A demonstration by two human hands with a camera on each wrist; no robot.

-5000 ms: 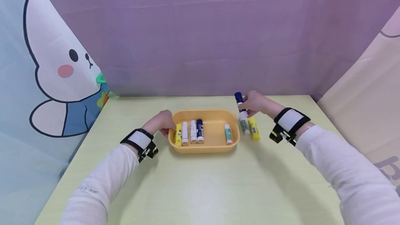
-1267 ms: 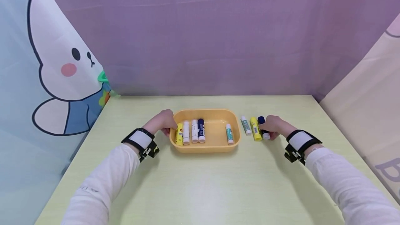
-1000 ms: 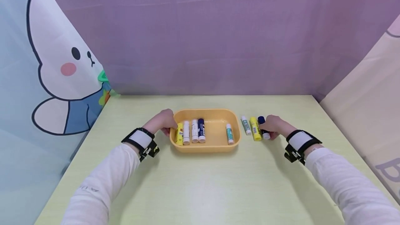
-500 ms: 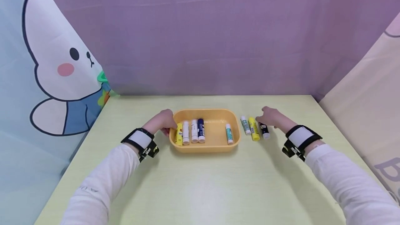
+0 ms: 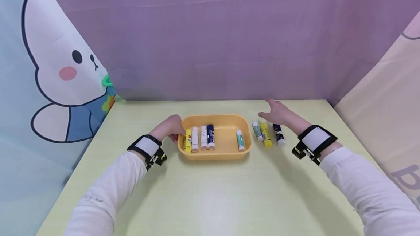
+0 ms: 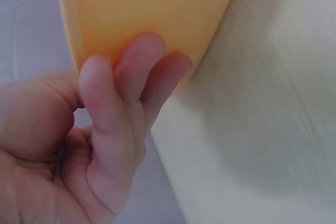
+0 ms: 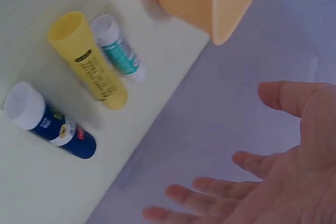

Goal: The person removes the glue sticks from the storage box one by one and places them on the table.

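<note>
My left hand [image 5: 169, 127] grips the left end of a yellow-orange plastic tray [image 5: 214, 157], thumb at the rim and fingers [image 6: 139, 59] against the outer wall. My right hand [image 5: 279, 114] is raised over the far right of the table, fingers spread and holding nothing. Below it, three glue sticks lie side by side right of the tray: a small teal-and-white one [image 5: 257, 131], a yellow one [image 5: 266, 135] and a navy one with a white end [image 5: 278, 134]. In the right wrist view a gap separates the navy stick from the yellow one.
Inside the tray, a yellow glue stick [image 5: 187, 141], two white ones [image 5: 195, 139] and a navy one [image 5: 210, 137] lie at the left; a teal one [image 5: 240, 141] lies at the right. A purple curtain [image 5: 210, 46] hangs behind the pale table [image 5: 210, 196].
The right hand carried the navy glue stick over to the right of the yellow one, laid it down and let go, then rose away and back leftward. The left hand stays on the tray.
</note>
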